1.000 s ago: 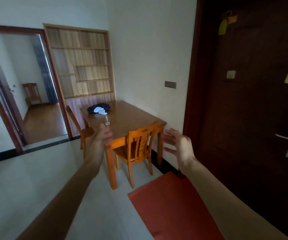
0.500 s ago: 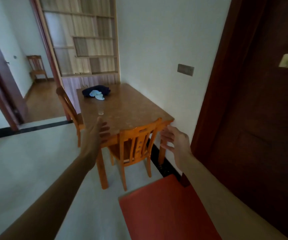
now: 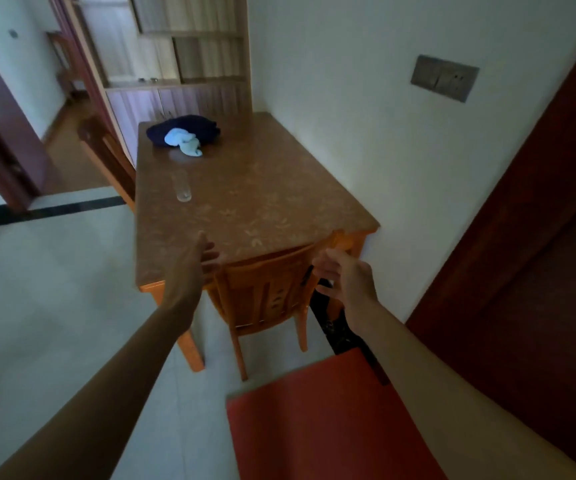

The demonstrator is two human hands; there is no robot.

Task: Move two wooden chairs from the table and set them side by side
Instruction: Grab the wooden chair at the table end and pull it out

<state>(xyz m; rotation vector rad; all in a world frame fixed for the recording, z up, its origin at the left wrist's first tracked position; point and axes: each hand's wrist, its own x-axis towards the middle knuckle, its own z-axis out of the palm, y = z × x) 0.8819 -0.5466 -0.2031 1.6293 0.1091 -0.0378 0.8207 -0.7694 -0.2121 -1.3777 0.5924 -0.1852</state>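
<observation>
Both arms are extended toward the near wooden chair point(image 3: 266, 299), which is tucked under the front edge of the table point(image 3: 262, 188). The left hand point(image 3: 189, 268) is spread open at the left end of the chair's top rail, and the right hand point(image 3: 349, 275) is spread open at the right end; nothing is grasped (contact with the rail cannot be confirmed). A second wooden chair point(image 3: 106, 154) is seen at the table's left side. A glass point(image 3: 183, 187) and dark cloth point(image 3: 184, 129) are borne on the tabletop.
</observation>
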